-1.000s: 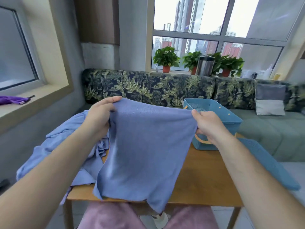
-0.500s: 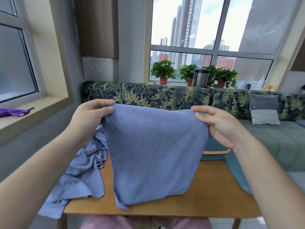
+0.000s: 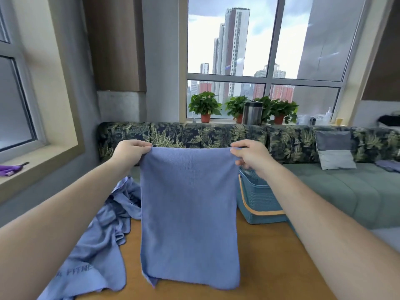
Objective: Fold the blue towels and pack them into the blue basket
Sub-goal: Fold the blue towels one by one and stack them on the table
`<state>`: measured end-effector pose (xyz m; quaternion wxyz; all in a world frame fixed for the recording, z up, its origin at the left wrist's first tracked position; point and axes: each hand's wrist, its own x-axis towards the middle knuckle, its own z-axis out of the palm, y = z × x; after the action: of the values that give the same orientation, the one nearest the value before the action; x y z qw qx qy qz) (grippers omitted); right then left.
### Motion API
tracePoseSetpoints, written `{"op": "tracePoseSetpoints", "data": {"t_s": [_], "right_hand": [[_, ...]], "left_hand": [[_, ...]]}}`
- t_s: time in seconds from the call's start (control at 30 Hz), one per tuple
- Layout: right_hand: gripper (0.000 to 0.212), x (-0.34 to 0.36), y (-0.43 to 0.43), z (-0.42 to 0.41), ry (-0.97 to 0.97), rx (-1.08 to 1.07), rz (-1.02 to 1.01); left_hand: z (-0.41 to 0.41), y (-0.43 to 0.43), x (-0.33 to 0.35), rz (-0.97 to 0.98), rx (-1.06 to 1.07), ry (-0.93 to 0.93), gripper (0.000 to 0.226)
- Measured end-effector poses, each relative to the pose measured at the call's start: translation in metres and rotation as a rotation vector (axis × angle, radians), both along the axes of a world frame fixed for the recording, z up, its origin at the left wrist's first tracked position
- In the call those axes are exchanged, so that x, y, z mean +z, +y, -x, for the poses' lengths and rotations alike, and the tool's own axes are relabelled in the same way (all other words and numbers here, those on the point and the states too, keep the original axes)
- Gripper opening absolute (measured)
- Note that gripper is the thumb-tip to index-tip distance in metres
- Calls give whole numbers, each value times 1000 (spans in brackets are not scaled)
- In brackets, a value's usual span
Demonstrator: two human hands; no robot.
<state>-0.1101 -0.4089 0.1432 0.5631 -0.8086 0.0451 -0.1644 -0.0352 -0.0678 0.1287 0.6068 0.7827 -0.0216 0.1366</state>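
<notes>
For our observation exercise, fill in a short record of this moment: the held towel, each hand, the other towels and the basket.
held towel: hangs flat, spread between both hands
left hand: pinches its top left corner
right hand: pinches its top right corner
loose towels: crumpled heap on the table, left side
blue basket: on the table, right side, partly behind the right forearm; contents hidden
</notes>
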Motion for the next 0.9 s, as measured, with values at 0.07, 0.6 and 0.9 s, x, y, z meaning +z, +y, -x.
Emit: {"op": "tracePoseSetpoints", "data": {"t_s": [0.07,0.6,0.9], "right_hand": [[20,11,3,-10,-50,3,-130],[15,-257,18,95,145,-102,3],[16,-315,24,112,87,-188,417]], "left_hand": [[-9,-3,14,40,34,-51,7],[121,0,-239,-34,59,237,9],[148,-12,-289,-440,93,56,8]]}}
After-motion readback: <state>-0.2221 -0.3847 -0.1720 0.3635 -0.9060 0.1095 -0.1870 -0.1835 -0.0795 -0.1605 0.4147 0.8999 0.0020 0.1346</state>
